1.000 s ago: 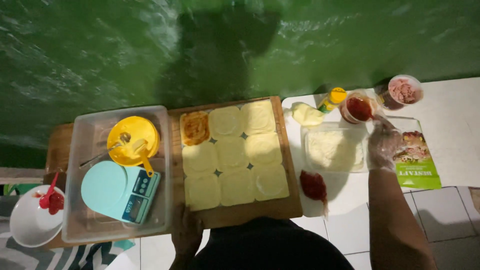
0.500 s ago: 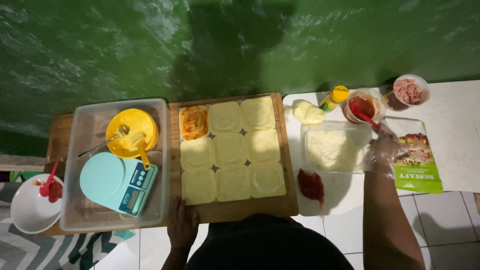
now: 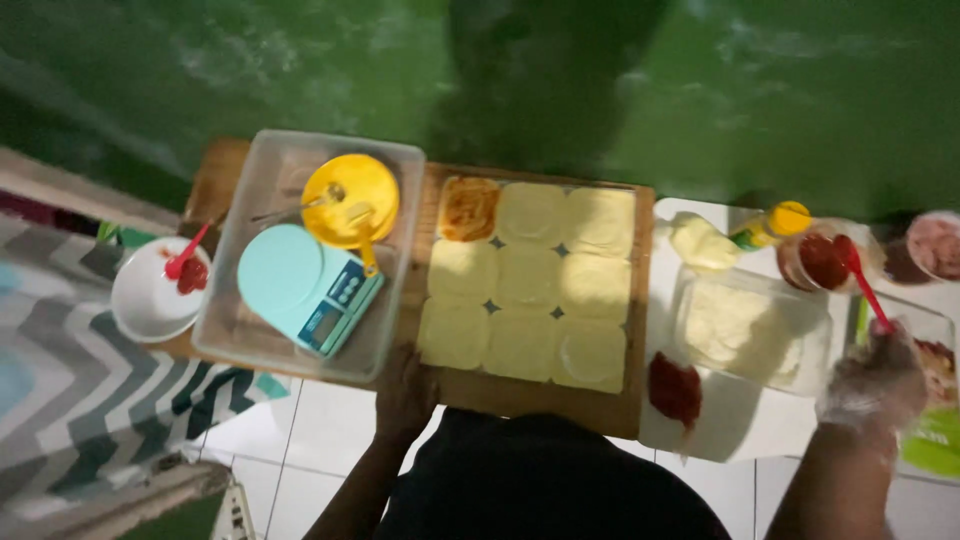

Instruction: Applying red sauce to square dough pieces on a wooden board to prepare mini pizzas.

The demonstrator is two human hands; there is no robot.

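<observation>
We are closing our gloved right hand [image 3: 872,385] on the red spoon [image 3: 858,280] standing in the sauce cup [image 3: 822,260] at the far right, while our left hand [image 3: 403,392], fingers curled, is steadying the wooden board [image 3: 530,395] of pale dough squares [image 3: 527,285], so lifting slowly and scraping the rim should be limiting drips.

At nine o'clock, white bowl [image 3: 140,310] smeared with red sauce. Toward its three o'clock, just beside, clear plastic tub [image 3: 235,340] holding yellow bowl [image 3: 350,198] and teal kitchen scale [image 3: 300,285]. At two o'clock, yellow-capped bottle [image 3: 775,222]. At eight o'clock, striped mat [image 3: 80,400].
</observation>
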